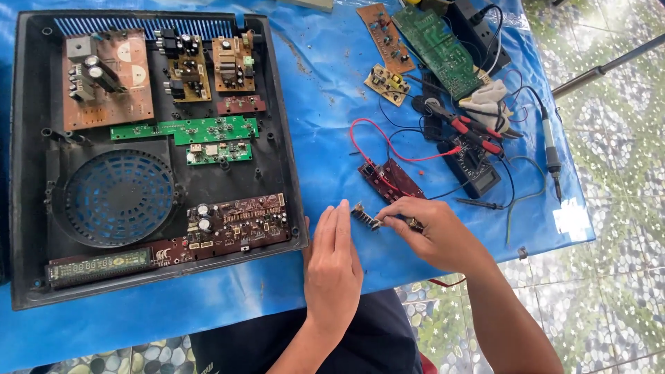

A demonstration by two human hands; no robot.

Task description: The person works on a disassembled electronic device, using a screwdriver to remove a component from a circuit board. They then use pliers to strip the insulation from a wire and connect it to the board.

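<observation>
Head view first: nearest us, our left hand (334, 257) lies flat and open on the blue table cover (325, 97), fingers together, fingertips just touching the small component strip (365, 216) at about 1 o'clock from the palm. Our right hand (431, 232) is curled, thumb and forefinger pinched on the strip's right end; whether anything else sits inside that fist we cannot tell.

To handle this well, we judge that the left fingertips should steady the strip's free end while the right pinch stays on its edge rather than on the pins, with small motions kept low to the table so nothing flicks away.

Just beyond, at 12 o'clock from the right hand, lies a dark red circuit board (391, 180) with a red wire (388, 142) looping off it. Further at 2 o'clock sit the multimeter (475, 168) and red-handled pliers (465, 129); a soldering iron (551, 156) lies at 3 o'clock. Far left, at 10 o'clock, the opened black chassis (277, 125) holds several boards.
</observation>
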